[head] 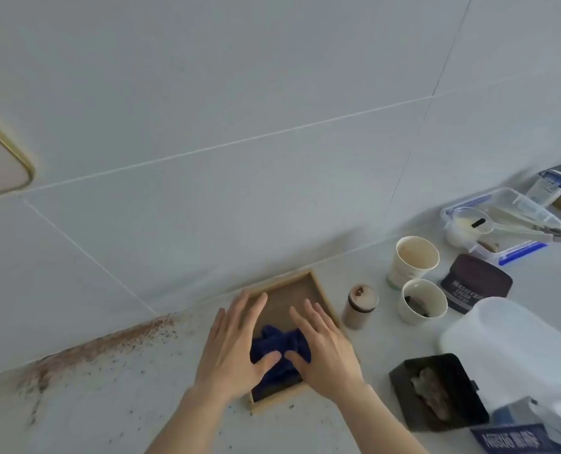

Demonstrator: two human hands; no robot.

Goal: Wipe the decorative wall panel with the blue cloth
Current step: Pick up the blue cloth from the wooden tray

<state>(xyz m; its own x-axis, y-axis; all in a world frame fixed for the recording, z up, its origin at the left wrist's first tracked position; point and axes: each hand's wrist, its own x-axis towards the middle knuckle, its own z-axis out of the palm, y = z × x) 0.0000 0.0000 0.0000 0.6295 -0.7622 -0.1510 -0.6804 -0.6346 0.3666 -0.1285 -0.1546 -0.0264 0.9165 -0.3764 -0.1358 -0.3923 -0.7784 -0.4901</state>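
Note:
A crumpled blue cloth [280, 350] lies in a shallow wooden tray [289, 283] on the white counter, close to the tiled wall. My left hand [236, 345] hovers flat over the tray's left side, fingers apart, its thumb touching the cloth. Over the right side is my right hand [325, 348], also spread, its thumb on the cloth. Neither hand has closed around the cloth. The wall [240, 126] is large pale tiles. A rounded panel with a gold rim [0, 165] shows at the left edge. Brown grime [85, 352] stains the seam between wall and counter.
To the right of the tray stand a small lidded jar [359, 306], two paper cups [415, 260] [423, 301], a dark cocoa tin [476, 283], a clear box of utensils [502, 224], a black container [436, 389] and a white plastic jug [515, 352].

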